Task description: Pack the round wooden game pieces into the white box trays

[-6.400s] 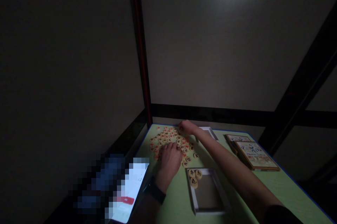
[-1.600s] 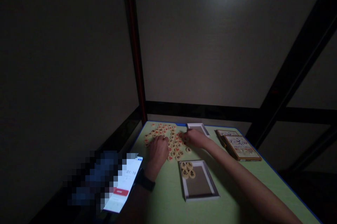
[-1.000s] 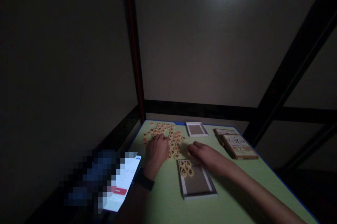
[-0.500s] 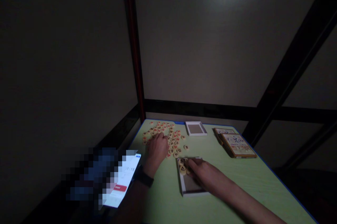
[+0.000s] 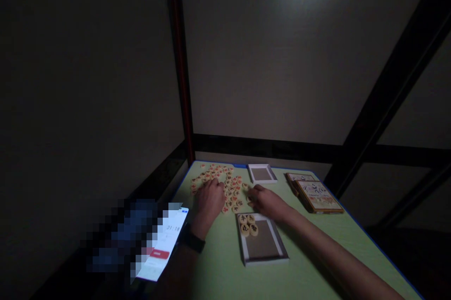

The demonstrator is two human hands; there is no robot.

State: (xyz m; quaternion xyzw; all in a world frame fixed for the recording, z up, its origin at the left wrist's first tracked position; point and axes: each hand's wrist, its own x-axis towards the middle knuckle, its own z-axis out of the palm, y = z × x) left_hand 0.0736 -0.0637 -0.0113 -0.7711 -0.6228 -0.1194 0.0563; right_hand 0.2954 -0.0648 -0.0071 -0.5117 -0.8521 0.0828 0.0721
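Round wooden xiangqi pieces [image 5: 229, 193], marked in red or black characters, lie scattered over the far left of the table. My left hand [image 5: 210, 200], with a dark band at the wrist, rests among them; its fingers curl down and their tips are hidden, so what they hold cannot be made out. Just right of the pile, my right hand [image 5: 264, 201] pinches a single xiangqi piece [image 5: 249, 199] at the table surface. In front of it lies a shallow white-edged box [image 5: 264, 241] with several black-marked pieces grouped in its far left corner.
A second shallow box [image 5: 262, 174] sits at the table's back edge. Two printed xiangqi boxes [image 5: 317, 195] lie overlapping at the right. A lit phone [image 5: 164, 246] is at the lower left, beside the green table [image 5: 225, 272]. Walls stand behind and left.
My right hand has left the near box and moved up to a loose piece beside the pile. Pieces in the box's corner are now uncovered. My left hand has barely moved.
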